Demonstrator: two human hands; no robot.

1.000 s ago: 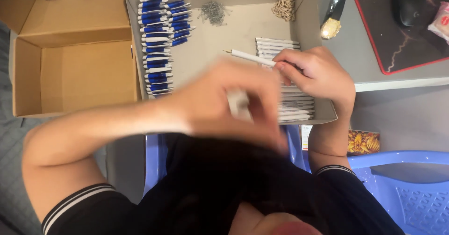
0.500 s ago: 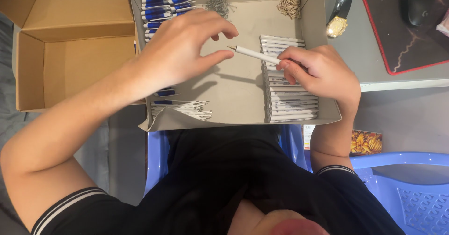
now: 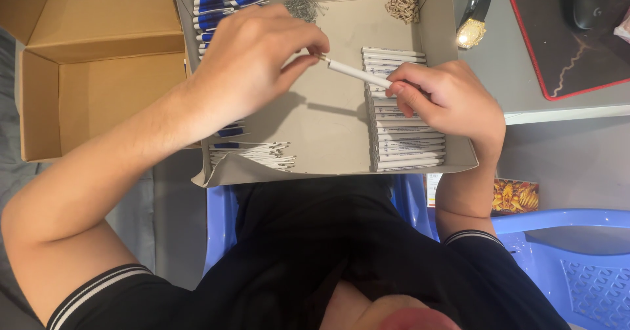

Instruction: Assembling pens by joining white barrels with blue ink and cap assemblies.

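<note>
A white pen barrel (image 3: pixel 357 74) hangs just above the middle of a shallow grey cardboard tray (image 3: pixel 328 126), and from my remote seat I see both bare hands on it. Its long axis runs from far-left down to near-right. The left hand (image 3: pixel 252 61) pinches the far-left tip, where a small metal part shows, between thumb and forefinger; the right hand (image 3: pixel 446 103) pinches the opposite end in a closed grip. Neither hand is nearer than the other: each holds one end, and the barrel bridges the gap between them.

Directly under the right hand lies a tidy stack of white barrels (image 3: pixel 403 140), all set crosswise along the tray's right side. On the tray's left, blue-and-white pens (image 3: pixel 220 5) lie in rows at the far corner, with a few more pen parts (image 3: pixel 252 153) at the near-left edge. A heap of small metal springs (image 3: pixel 303 5) and a pile of small tan pieces (image 3: pixel 403 5) sit along the far wall.

Left of the tray stands an open brown carton (image 3: pixel 92 100). To the right, on the desk (image 3: pixel 525 100), a dark mouse (image 3: pixel 587 2) rests on a red-edged mat (image 3: pixel 558 61).
</note>
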